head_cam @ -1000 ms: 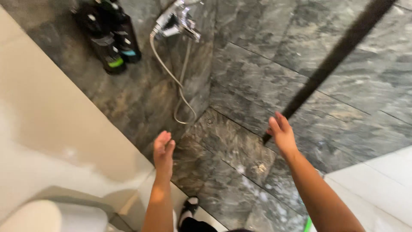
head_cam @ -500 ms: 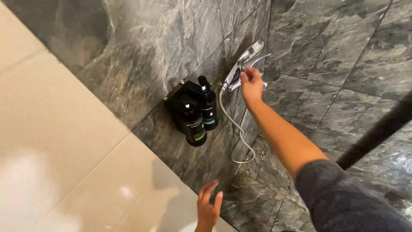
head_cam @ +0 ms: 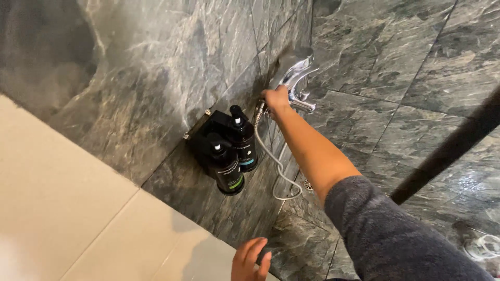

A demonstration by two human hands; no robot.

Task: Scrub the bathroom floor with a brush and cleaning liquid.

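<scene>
Right hand (head_cam: 276, 99) gripping chrome tap (head_cam: 297, 83), far wall. Left hand (head_cam: 250, 257) near, fingers loose, empty. Risk: wet tap slips; hose (head_cam: 276, 166) snags; elbow knocks bottles (head_cam: 234, 156).

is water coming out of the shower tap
Cannot tell for sure: no stream shows at the chrome tap, which the right hand grips.

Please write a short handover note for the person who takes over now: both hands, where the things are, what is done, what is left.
Right hand: gripping the chrome shower mixer tap on the dark stone wall, at the hose end.
Left hand: free, open, low near the wall.
Shower hose hangs in a loop below the tap. Two black pump bottles sit in their wall holder, untouched.
Done: tap reached. No water seen running.
</scene>
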